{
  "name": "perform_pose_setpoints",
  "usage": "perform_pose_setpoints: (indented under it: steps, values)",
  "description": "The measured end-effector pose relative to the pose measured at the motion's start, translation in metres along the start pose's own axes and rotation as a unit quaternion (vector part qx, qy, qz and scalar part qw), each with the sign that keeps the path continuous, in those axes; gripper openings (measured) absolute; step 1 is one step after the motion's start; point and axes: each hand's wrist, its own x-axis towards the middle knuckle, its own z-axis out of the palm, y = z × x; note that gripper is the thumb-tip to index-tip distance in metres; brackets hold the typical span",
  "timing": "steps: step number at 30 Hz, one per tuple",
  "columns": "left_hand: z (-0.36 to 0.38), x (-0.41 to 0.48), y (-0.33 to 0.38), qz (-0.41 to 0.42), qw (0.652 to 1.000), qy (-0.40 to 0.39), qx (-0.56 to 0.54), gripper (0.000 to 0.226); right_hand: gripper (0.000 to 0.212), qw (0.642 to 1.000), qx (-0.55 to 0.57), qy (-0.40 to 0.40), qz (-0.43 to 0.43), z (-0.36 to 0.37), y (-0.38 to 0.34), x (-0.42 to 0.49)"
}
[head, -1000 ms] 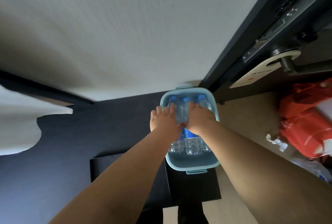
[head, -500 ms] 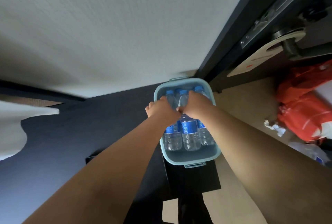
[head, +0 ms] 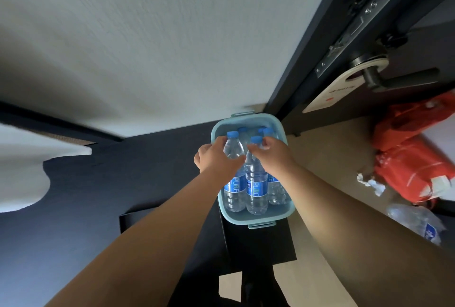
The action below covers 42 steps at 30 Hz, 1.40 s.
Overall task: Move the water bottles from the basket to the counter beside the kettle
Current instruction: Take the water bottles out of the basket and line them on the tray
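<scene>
A light blue plastic basket (head: 256,219) sits on a black stand and holds several clear water bottles with blue caps and blue labels. My left hand (head: 216,161) is wrapped round the upper part of the left bottle (head: 233,183), which stands raised above the others. My right hand (head: 273,156) grips the neck of the middle bottle (head: 256,183), also lifted. A third bottle (head: 275,191) stands at the right, and more caps show at the basket's far end. No kettle or counter is in view.
A pale wall fills the upper view. A dark door with a black handle (head: 394,80) and a hanging tag (head: 332,92) is at the right. On the beige floor lie orange bags (head: 413,159), crumpled paper (head: 371,182) and a clear plastic wrap (head: 416,220). White cloth (head: 22,169) is at the left.
Both hands closed on bottles and drew them upward; the two gripped bottles now stand higher in the basket. The view tilted, so the basket sits lower in the frame.
</scene>
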Motion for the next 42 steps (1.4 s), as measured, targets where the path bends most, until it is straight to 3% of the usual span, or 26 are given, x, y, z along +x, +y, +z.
perform_pose_setpoints:
  steps: [3, 7, 12, 21, 30, 33, 39, 42]
  values:
    - [-0.002, -0.020, 0.000, 0.029, 0.999, 0.013, -0.018, 0.068, 0.036, 0.999, 0.033, 0.021, -0.013, 0.000, 0.002, -0.014]
    - [-0.007, -0.036, -0.003, 0.053, 0.992, -0.044, -0.109, 0.045, 0.030, 0.998, 0.051, 0.020, -0.020, -0.004, 0.000, -0.032]
    - [-0.017, -0.050, -0.005, 0.067, 0.988, -0.074, -0.114, 0.051, 0.020, 0.998, 0.038, 0.025, -0.039, -0.010, -0.002, -0.056]
    - [-0.016, -0.097, -0.026, 0.071, 0.979, -0.059, -0.179, 0.038, 0.011, 0.995, 0.011, 0.038, -0.089, -0.010, -0.001, -0.115]
    - [-0.065, -0.145, -0.059, 0.092, 0.969, -0.016, -0.230, 0.020, 0.028, 0.973, -0.084, 0.082, -0.200, 0.002, -0.042, -0.163]
    - [-0.081, -0.151, -0.077, 0.096, 0.974, -0.001, -0.208, 0.026, 0.033, 0.966, -0.093, 0.082, -0.227, 0.012, -0.058, -0.168]
    - [-0.101, -0.160, -0.144, 0.026, 0.972, 0.008, -0.234, 0.040, 0.036, 0.975, -0.067, -0.007, -0.214, 0.075, -0.074, -0.182]
    - [-0.106, -0.161, -0.182, -0.004, 0.975, -0.004, -0.223, 0.037, 0.025, 0.980, -0.072, -0.076, -0.167, 0.112, -0.072, -0.184]
